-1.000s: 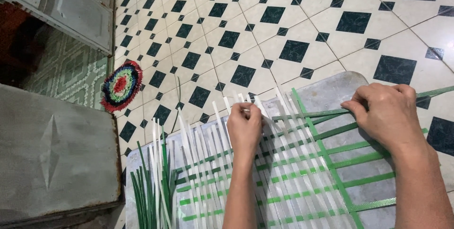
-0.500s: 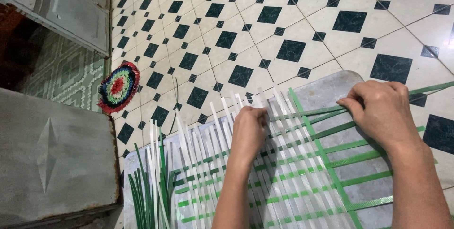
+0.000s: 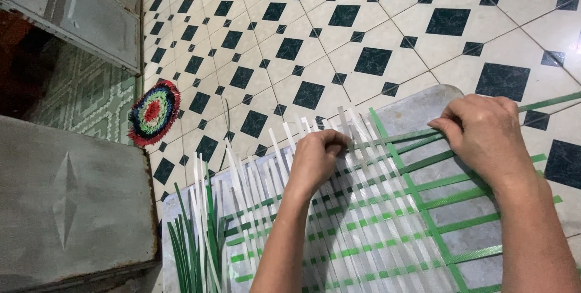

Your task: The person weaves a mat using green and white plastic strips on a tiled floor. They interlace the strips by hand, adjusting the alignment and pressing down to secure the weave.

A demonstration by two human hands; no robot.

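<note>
Two hands — left hand, right hand — one round mat, one board.

White floor tiles with dark diamonds — grey metal door (left), round rug.

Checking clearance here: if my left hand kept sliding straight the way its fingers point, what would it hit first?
The left hand points toward the right hand; it would probably first meet the upright white strips beside its fingertips.
</note>
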